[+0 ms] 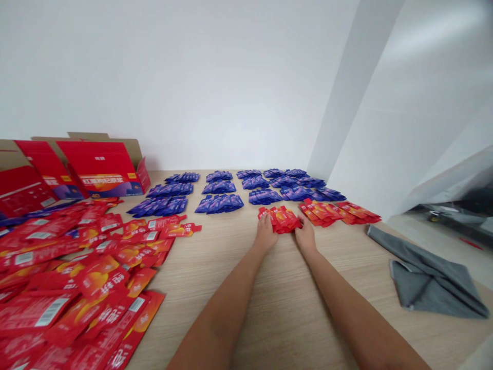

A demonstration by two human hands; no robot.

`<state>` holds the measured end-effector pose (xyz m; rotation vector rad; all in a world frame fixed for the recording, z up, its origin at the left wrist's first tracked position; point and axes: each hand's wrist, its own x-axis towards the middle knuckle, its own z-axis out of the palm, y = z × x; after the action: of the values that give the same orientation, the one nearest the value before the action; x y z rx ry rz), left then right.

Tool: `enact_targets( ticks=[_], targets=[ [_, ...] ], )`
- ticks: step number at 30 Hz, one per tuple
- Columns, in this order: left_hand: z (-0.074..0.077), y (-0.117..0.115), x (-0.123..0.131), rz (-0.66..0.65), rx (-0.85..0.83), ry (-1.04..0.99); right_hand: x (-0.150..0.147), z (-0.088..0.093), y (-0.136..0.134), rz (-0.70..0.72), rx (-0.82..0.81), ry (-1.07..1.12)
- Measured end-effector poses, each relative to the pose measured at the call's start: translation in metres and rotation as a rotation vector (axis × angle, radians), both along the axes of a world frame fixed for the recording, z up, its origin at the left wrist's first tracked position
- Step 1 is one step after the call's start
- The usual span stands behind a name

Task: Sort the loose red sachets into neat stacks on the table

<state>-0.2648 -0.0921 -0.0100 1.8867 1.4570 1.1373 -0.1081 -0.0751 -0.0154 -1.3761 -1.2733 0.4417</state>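
A small stack of red-and-orange sachets (pixel 283 218) lies on the wooden table between my two hands. My left hand (pixel 266 235) grips its left side, fingers curled over the edge. On the right side, my right hand (pixel 305 235) closes against the same stack, its fingertips partly hidden. Just right of it lie two more fanned stacks of red sachets (pixel 321 211) (pixel 356 212). Behind my hands, bundles of blue-purple sachets (pixel 265 196) are laid out in rows.
A large loose heap of red sachets (pixel 103 277) covers the table's left side. Open red cartons (pixel 102 164) stand behind it against the white wall (pixel 215 82). A folded grey cloth (pixel 431 277) lies at the right edge of the table (pixel 208 288).
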Motion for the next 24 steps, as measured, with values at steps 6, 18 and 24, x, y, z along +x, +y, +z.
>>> enact_targets(
  ticks=[6,18,24],
  targets=[
    [0.001,-0.002,0.0,-0.03,-0.004,0.009,-0.001,0.004,-0.002,0.02,0.023,-0.041],
    [0.002,-0.004,0.003,-0.036,0.016,0.15,0.0,0.007,-0.01,0.042,0.072,0.039],
    [0.001,-0.004,0.004,-0.014,0.032,0.222,0.003,0.0,-0.003,0.087,0.078,0.059]
  ],
)
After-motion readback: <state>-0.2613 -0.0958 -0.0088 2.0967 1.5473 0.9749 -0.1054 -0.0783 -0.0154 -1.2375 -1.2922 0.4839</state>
